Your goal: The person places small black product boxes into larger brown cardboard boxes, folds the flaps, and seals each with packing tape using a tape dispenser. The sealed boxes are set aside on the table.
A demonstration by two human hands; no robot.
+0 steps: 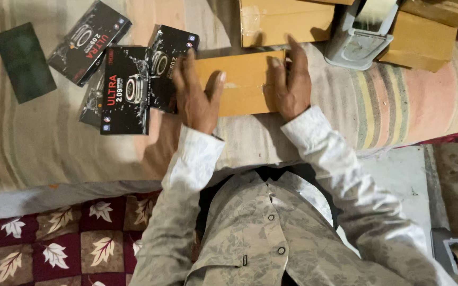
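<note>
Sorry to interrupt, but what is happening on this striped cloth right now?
A person is pressing both hands on a flat brown cardboard box lying on the striped cloth. The left hand rests on its left end, the right hand on its right end. Several black product boxes lie to the left, beside a dark green pad. More brown boxes and a grey tape dispenser sit beyond.

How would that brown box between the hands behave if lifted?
The brown box looks like flat-sided cardboard, so probably stiff and unlikely to roll. Left hand and right hand press its ends; matte card likely grips well. Weight: cannot tell.
</note>
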